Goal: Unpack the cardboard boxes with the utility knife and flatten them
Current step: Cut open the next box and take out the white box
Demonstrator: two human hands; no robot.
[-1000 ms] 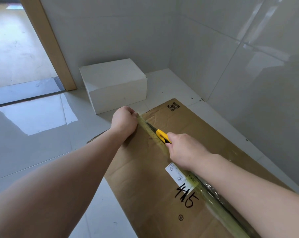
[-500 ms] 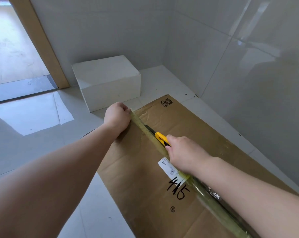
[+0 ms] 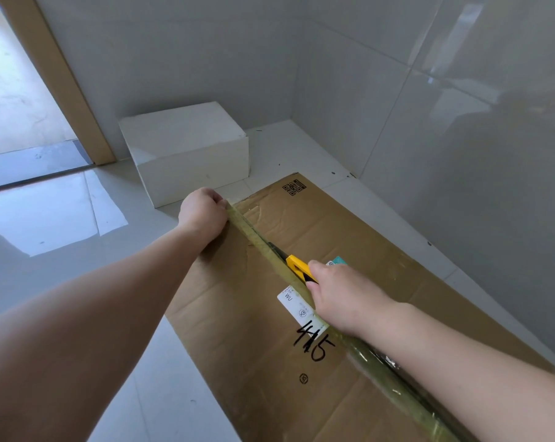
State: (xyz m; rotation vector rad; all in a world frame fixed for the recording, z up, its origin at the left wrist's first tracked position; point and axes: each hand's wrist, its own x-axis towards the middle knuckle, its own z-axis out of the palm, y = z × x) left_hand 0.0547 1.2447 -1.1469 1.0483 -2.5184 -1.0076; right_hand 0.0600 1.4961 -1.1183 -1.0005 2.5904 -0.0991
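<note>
A long brown cardboard box (image 3: pixel 257 320) lies on the tiled floor, running from the middle to the lower right. A strip of yellowish tape (image 3: pixel 263 244) covers its centre seam. My right hand (image 3: pixel 343 298) grips a yellow utility knife (image 3: pixel 298 267) whose blade sits in the seam, with a dark slit open behind it. My left hand (image 3: pixel 202 212) grips the far left corner of the box, fingers curled over the edge. A white label (image 3: pixel 296 306) and the black handwriting "415" lie just left of the seam.
A closed white box (image 3: pixel 186 151) stands against the back wall beyond the cardboard box. Glossy tiled walls (image 3: pixel 461 154) close the corner at right and behind. A wooden door frame (image 3: pixel 59 78) opens at upper left. Bare floor tiles (image 3: pixel 62 224) stretch to the left.
My right hand has drawn the knife back along the seam toward me, away from my left hand, which keeps its hold on the box corner. A teal sticker has appeared beside my right hand.
</note>
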